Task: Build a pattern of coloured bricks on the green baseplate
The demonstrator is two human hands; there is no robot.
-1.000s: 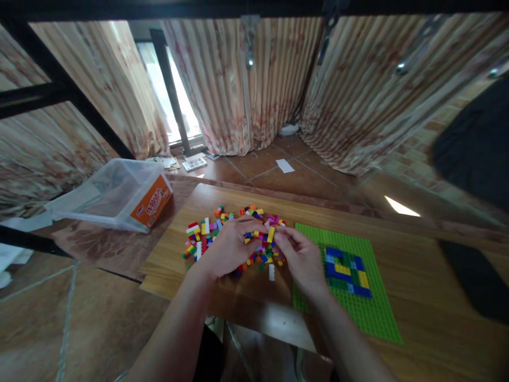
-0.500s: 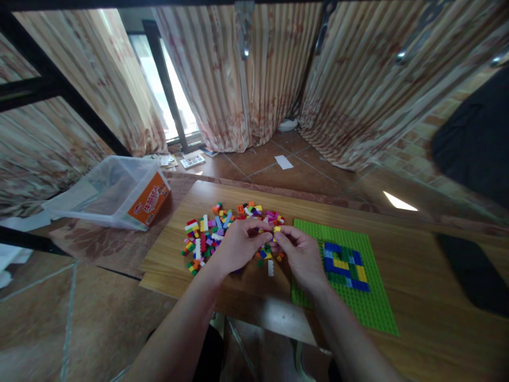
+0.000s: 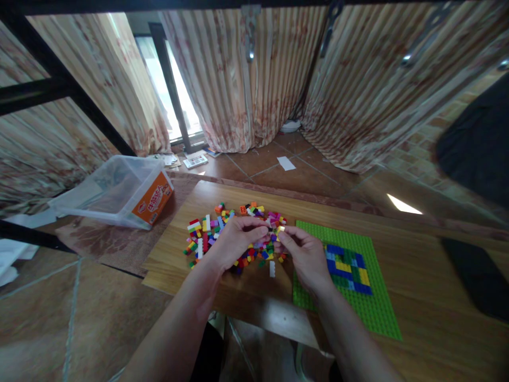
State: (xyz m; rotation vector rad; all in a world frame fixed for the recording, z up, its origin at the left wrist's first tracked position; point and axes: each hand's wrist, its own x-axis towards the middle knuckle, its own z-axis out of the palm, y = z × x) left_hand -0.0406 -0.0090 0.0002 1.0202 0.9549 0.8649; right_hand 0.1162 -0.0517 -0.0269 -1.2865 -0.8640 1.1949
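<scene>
Both hands meet over a pile of toy building bricks on the wooden table. My right hand pinches a small yellow brick between thumb and fingertips. Close beside it, my left hand has thumb and fingers pressed together; what lies in them is too small to make out. Under my right wrist and to its right lies a green studded baseplate. A block of blue, green and yellow bricks sits on that plate. Just below the pile is a white brick.
A dark flat phone-like object lies at the table's right. On the mat to the left stands a clear plastic bin with an orange label. Curtains hang behind, and a paper lies on the tiled floor.
My fingertips have drawn slightly apart, and the yellow brick now shows more clearly in my right hand. The whole view has shifted a little; the brick block on the baseplate looks the same.
</scene>
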